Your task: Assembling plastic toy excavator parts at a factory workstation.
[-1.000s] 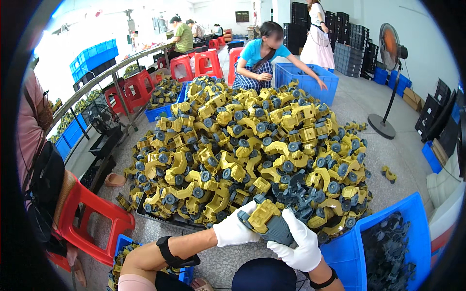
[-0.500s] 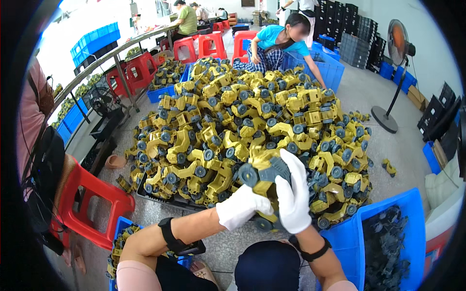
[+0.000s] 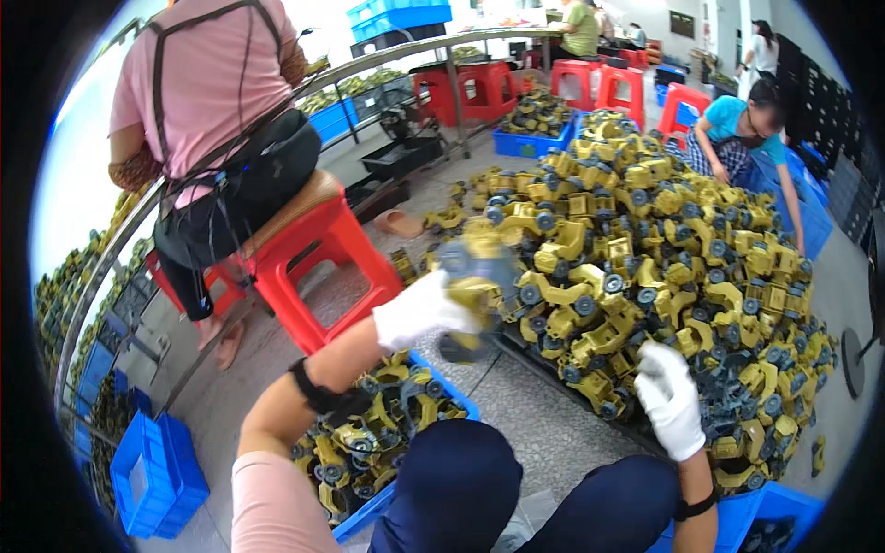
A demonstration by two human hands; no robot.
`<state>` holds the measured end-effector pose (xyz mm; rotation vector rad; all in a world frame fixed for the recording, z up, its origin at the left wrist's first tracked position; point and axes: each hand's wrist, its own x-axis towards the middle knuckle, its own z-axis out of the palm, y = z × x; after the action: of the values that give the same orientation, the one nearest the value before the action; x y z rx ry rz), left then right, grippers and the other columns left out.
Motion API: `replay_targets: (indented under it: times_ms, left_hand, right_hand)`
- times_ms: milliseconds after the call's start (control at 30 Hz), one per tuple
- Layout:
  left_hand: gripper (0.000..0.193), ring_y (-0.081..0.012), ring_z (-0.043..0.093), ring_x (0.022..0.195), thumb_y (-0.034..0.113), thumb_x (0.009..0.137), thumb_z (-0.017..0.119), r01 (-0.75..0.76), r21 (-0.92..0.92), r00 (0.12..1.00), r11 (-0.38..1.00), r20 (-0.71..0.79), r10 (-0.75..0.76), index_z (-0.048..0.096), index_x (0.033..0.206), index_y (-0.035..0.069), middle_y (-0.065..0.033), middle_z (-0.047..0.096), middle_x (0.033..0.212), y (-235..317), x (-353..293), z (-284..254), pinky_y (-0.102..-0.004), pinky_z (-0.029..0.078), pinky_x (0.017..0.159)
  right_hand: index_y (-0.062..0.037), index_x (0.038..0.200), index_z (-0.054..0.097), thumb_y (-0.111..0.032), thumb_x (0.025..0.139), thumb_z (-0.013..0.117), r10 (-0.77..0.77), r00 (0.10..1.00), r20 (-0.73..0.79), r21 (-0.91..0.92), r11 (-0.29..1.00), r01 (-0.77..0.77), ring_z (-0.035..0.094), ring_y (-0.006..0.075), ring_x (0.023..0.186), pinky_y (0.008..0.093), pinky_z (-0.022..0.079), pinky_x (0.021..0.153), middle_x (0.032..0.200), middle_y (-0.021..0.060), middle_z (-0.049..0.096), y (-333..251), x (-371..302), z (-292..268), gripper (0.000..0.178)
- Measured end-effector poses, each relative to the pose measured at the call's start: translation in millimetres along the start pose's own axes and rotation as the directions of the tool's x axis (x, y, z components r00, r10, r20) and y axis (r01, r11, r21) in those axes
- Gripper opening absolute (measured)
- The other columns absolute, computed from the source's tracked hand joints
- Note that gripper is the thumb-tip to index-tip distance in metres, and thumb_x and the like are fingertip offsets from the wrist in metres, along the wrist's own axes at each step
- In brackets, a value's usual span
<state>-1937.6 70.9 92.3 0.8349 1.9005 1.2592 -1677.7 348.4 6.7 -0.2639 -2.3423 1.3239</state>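
Note:
My left hand (image 3: 426,313), in a white glove, is closed on a yellow toy vehicle (image 3: 481,241) with dark grey wheels. Motion blurs the toy, which hangs above the floor between the crate by my leg and the pile. My right hand (image 3: 669,402), also white-gloved, is apart from it at the pile's near edge. Its fingers are loosely bent, with nothing visible in them. Beyond both hands rises a large heap of similar yellow toy vehicles (image 3: 636,267). Beside my left knee, a blue crate (image 3: 466,398) holds more of them, mixed with grey parts.
A person in pink sits on a red stool (image 3: 318,267) to the left. Another person in turquoise (image 3: 737,124) reaches down beyond the heap. Blue crates (image 3: 152,475) stand at lower left; another crate (image 3: 784,505) with dark parts is at lower right. A fan stand (image 3: 855,355) is far right.
The view has turned left. My right hand has let go of the toy vehicle and moved away from it. My left hand has carried the toy left, off the heap.

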Motion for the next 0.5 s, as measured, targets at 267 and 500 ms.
replay_targets:
  times_ms: [267, 500]
  left_hand:
    - [0.081, -0.0312, 0.059, 0.116, 0.031, 0.065, 0.076, 0.686, 0.285, 0.693, 0.67, -0.537, -0.481, 0.05, 0.134, -0.001, -0.0217, 0.06, 0.126, -183.0, -231.8, -38.0, -0.0354, 0.047, 0.098]
    - [0.043, -0.0326, 0.069, 0.094, 0.028, 0.074, 0.068, 0.842, 0.233, 0.449, 0.486, -0.801, -0.395, 0.068, 0.107, 0.0, -0.0239, 0.069, 0.101, -174.9, -265.3, -25.2, -0.0405, 0.053, 0.085]
  right_hand:
    - [-0.0048, 0.125, 0.064, -0.021, 0.097, 0.059, 0.269, 0.669, 0.692, -0.057, 0.945, -0.322, 0.068, 0.0158, 0.095, 0.0294, 0.053, 0.082, 0.114, 0.0067, 0.07, -11.5, 1.9, 24.2, 0.033]
    - [-0.0052, 0.121, 0.066, -0.021, 0.096, 0.061, 0.187, 0.687, 0.702, 0.038, 0.954, -0.299, 0.065, 0.0098, 0.084, 0.0244, 0.052, 0.073, 0.102, 0.0045, 0.072, -13.4, 2.4, 39.1, 0.031]
